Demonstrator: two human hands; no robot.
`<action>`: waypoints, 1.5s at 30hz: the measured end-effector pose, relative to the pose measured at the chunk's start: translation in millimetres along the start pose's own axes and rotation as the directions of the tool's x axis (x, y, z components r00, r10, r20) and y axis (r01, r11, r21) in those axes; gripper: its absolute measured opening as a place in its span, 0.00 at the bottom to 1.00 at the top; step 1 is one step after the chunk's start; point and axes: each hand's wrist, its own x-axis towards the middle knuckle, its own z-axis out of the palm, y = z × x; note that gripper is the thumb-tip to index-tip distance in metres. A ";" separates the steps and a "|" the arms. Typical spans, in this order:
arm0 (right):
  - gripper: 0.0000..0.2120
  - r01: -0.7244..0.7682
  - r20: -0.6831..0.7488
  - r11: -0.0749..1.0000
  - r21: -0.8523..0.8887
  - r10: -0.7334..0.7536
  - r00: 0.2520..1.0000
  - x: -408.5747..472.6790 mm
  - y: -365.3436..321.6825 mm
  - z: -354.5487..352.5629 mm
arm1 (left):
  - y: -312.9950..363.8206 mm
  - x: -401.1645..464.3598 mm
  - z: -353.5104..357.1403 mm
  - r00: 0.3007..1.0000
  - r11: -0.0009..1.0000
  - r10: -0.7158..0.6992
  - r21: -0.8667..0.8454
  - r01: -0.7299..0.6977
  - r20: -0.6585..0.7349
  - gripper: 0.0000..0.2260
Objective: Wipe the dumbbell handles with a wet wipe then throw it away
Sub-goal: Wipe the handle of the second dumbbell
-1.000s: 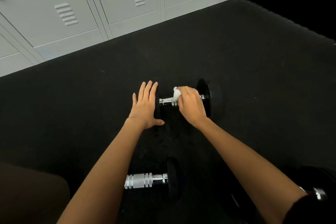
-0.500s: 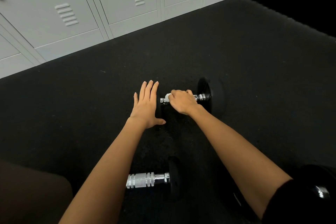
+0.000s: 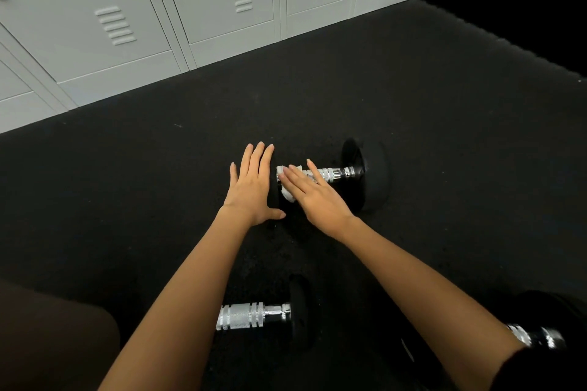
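Note:
A black dumbbell (image 3: pixel 368 174) with a chrome handle (image 3: pixel 333 174) lies on the dark floor ahead of me. My left hand (image 3: pixel 254 187) rests flat, fingers straight, on its left weight. My right hand (image 3: pixel 313 197) lies with straight fingers over the left part of the handle, pressing a white wet wipe (image 3: pixel 287 192) against it; the wipe peeks out above and below the fingers. A second dumbbell (image 3: pixel 254 316) with a knurled chrome handle lies nearer to me, its left end hidden by my left forearm.
Grey lockers (image 3: pixel 206 9) stand along the far left edge of the black rubber floor (image 3: pixel 444 136). Another chrome dumbbell handle (image 3: pixel 536 336) shows at the bottom right beside a dark sleeve. My dark-clad knee (image 3: pixel 47 343) fills the bottom left.
My right hand has uncurled from gripping the handle to lying flat over it with the wipe beneath, near the left end. The left hand has stayed put.

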 end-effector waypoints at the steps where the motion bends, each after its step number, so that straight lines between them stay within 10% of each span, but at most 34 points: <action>1: 0.37 0.023 0.013 0.999 -0.047 -0.022 1.000 -3.4 5.2 0.4 | 0.1 0.3 -0.2 1.000 1.000 -0.003 0.001 0.003 0.004 0.57; 38: 0.31 -0.044 0.026 0.998 -0.052 0.045 0.999 8.1 1.9 -9.7 | -0.8 2.2 -0.4 1.000 1.000 -0.009 0.014 0.008 0.024 0.57; 45: 0.20 -0.100 -0.328 0.967 0.232 0.175 0.928 -10.5 19.7 -1.5 | 1.7 0.7 -3.0 0.999 1.000 -0.013 0.028 0.012 0.031 0.57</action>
